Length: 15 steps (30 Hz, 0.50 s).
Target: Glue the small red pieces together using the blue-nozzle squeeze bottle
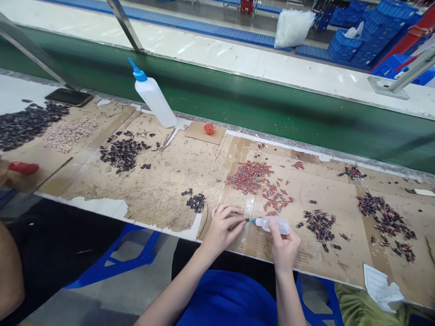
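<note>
Between the thumb and fingers of my left hand (pixel 224 226) is a small black part (pixel 247 219). My right hand (pixel 284 246) grips a small clear squeeze bottle (pixel 280 224), lying almost level. Its thin blue tip points left and meets or nearly meets the black part; I cannot tell which. Just beyond my hands lies a pile of small red parts with metal ends (pixel 249 176). A little heap of black parts (pixel 196 203) sits left of my left hand, and black-and-red pieces (pixel 319 225) lie to the right of my right hand.
A large white bottle with a blue nozzle (pixel 156 102) stands near the green conveyor belt (pixel 217 102). A red cap (pixel 209 129) rests on cardboard. More dark-and-red pieces (pixel 387 215) lie right. At far left, a co-worker's blurred hand is by a red object (pixel 23 168), near a phone (pixel 69 97).
</note>
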Motion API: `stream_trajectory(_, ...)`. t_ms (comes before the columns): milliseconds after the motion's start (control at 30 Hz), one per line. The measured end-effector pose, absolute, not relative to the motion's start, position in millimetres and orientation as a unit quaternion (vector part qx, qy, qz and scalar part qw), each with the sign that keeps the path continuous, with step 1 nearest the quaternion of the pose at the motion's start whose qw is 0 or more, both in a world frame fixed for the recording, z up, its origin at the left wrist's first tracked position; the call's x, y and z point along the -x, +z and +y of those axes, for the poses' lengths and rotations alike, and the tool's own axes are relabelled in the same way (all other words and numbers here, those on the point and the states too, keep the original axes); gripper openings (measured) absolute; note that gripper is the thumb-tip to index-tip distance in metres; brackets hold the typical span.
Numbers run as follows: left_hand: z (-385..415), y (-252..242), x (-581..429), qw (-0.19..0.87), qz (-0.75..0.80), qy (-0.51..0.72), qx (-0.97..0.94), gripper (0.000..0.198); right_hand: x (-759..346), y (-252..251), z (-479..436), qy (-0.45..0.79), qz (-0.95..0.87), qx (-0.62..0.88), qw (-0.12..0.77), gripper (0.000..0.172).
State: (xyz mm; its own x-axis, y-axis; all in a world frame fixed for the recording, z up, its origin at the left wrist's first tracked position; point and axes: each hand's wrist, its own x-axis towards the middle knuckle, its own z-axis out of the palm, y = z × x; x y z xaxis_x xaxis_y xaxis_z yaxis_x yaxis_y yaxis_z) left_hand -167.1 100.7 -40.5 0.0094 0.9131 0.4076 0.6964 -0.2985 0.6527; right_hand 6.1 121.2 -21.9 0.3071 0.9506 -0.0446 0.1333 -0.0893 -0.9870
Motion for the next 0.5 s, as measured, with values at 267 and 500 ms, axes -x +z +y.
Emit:
stream_trajectory(267, 101.0, -39.9, 166.9, 0.132, 0.576, 0.405, -0.698, 0.010, -5.0, -21.1, 120.8, 0.387, -0.424, 0.624, 0.529, 0.030)
stream_trajectory(500, 100.3, -40.1, 166.5, 0.130, 0.582, 0.394, -0.699, 0.011, -5.2, -19.6, 120.2, 0.389, -0.441, 0.612, 0.529, 0.031)
